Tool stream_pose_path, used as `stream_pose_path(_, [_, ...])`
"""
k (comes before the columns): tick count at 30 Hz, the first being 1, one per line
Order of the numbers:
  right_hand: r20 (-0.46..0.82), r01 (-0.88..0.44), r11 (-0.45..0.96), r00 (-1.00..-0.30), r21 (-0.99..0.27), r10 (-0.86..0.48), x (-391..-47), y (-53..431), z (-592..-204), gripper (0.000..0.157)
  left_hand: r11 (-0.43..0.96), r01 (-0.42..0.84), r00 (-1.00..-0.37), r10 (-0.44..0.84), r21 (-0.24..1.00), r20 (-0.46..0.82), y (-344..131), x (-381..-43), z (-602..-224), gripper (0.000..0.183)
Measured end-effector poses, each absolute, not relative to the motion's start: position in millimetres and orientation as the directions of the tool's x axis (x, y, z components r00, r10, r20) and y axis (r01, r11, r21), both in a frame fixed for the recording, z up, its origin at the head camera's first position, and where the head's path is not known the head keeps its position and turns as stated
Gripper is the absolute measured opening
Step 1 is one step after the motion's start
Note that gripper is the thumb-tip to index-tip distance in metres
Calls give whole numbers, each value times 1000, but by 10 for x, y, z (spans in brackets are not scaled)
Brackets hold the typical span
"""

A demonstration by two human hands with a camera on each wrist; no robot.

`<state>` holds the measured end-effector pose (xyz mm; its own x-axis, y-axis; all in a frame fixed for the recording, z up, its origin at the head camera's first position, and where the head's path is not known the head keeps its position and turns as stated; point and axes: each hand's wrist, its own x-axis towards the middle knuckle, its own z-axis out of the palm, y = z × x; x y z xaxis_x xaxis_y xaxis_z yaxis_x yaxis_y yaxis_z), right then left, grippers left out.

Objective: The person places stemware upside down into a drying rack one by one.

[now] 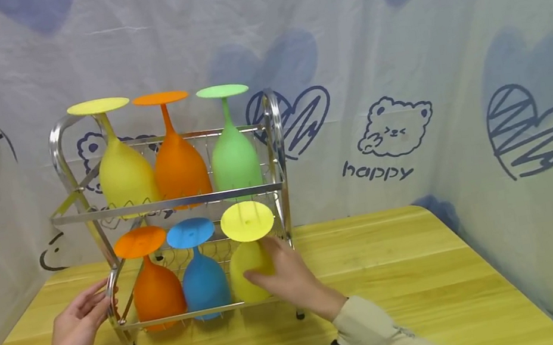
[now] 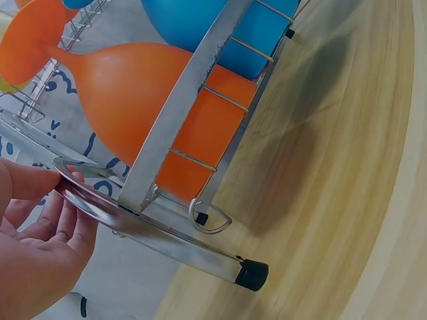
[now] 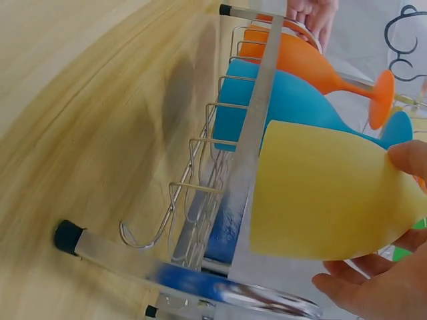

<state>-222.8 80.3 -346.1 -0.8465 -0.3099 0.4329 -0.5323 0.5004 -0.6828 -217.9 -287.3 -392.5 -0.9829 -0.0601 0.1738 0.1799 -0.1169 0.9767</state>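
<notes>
A two-tier metal rack (image 1: 167, 203) stands on the table and holds plastic wine glasses turned upside down. With thumb and fingers, my left hand (image 1: 75, 325) grips the curved tube of its left side, near the lower tier. My right hand (image 1: 292, 272) holds a yellow wine glass (image 3: 327, 193) around the bowl near the stem, base up, at the right end of the lower tier. Its rim overlaps the front bar in the right wrist view. Beside it on that tier are a blue wine glass (image 1: 205, 283) and an orange wine glass (image 1: 156, 291).
On the upper tier stand a yellow wine glass (image 1: 125, 169), an orange wine glass (image 1: 179, 166) and a green wine glass (image 1: 234, 158), all upside down. The wooden table (image 1: 406, 272) extends to the right. A printed curtain (image 1: 342, 35) hangs behind and at both sides.
</notes>
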Motion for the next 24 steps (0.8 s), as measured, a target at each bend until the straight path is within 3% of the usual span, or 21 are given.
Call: stream_pose_path(24, [280,-361,673,-932,-646,-230,-2345,592,-3605,66,-114,177,-983,-71,978,170,-2873,-2176,-3935,28])
